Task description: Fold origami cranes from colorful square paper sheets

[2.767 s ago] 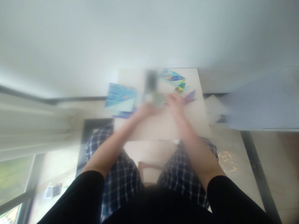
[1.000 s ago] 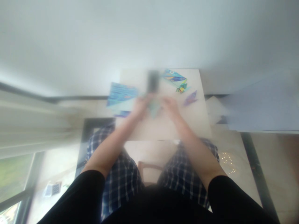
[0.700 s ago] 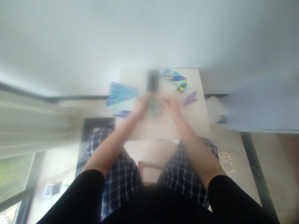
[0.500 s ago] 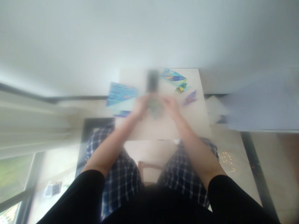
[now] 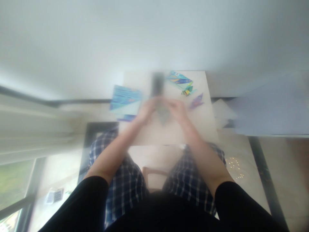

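Over the middle of a white table (image 5: 154, 137), my left hand (image 5: 147, 109) and my right hand (image 5: 176, 109) come together around a pale green piece of folded paper (image 5: 163, 116). Its lower end tapers to a point below the fingers. Both hands look closed on its upper part, though blur hides the fingertips. Just beyond them is a dark, blurred upright shape (image 5: 157, 84) that I cannot make out.
Blue patterned paper sheets (image 5: 125, 98) overhang the table's left edge. At the right lie a blue folded paper (image 5: 180, 79), a small green and yellow folded piece (image 5: 187, 91) and a purple folded piece (image 5: 197, 101). A pale wall (image 5: 154, 35) rises behind.
My fingers have drawn closer together at the top of the green paper. Its pointed lower end has shifted slightly right. The other papers have stayed put.
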The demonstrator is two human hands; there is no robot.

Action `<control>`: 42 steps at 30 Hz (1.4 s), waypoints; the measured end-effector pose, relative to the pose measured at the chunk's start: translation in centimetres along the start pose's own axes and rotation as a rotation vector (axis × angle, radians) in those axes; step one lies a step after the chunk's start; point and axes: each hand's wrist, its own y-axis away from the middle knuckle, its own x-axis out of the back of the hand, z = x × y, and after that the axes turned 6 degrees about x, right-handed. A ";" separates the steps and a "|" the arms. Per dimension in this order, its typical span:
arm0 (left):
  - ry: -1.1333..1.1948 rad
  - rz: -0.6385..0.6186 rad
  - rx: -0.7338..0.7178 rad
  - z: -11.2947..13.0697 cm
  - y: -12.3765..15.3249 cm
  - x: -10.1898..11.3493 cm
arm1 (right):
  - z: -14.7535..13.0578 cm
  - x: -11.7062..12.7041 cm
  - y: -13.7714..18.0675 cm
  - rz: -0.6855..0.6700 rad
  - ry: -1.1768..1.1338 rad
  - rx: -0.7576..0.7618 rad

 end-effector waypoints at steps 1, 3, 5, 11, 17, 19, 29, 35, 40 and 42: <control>0.011 0.028 0.027 0.5 0.1 -0.2 | 0.0 0.0 0.0 0.005 -0.004 0.003; 0.033 0.067 0.086 1.2 0.2 -0.6 | 0.0 0.0 0.0 0.013 -0.009 0.001; 0.060 0.084 0.122 1.3 0.1 -0.8 | 0.0 0.0 0.0 0.012 -0.016 -0.006; 0.050 0.057 0.097 0.2 -0.3 -0.4 | -0.2 -0.1 -0.1 -0.010 -0.039 -0.016; -0.010 0.103 0.069 -0.3 -0.9 -0.1 | -0.4 0.2 -0.2 -0.059 -0.025 -0.025; -0.068 0.133 0.068 -0.3 -1.1 0.2 | -0.2 0.2 -0.2 -0.055 -0.016 -0.019; -0.238 0.056 0.095 0.6 -0.8 1.3 | 0.5 -0.4 0.0 -0.114 0.063 -0.001; -0.123 -0.014 0.100 -0.6 -1.2 1.7 | 0.0 0.2 0.1 -0.129 0.145 0.025; -0.079 -0.082 0.165 -0.8 -1.1 2.4 | -0.3 0.4 -0.3 -0.157 0.138 0.006; -0.088 -0.047 0.165 -0.9 -1.2 2.6 | -0.4 0.5 -0.4 -0.203 0.103 -0.010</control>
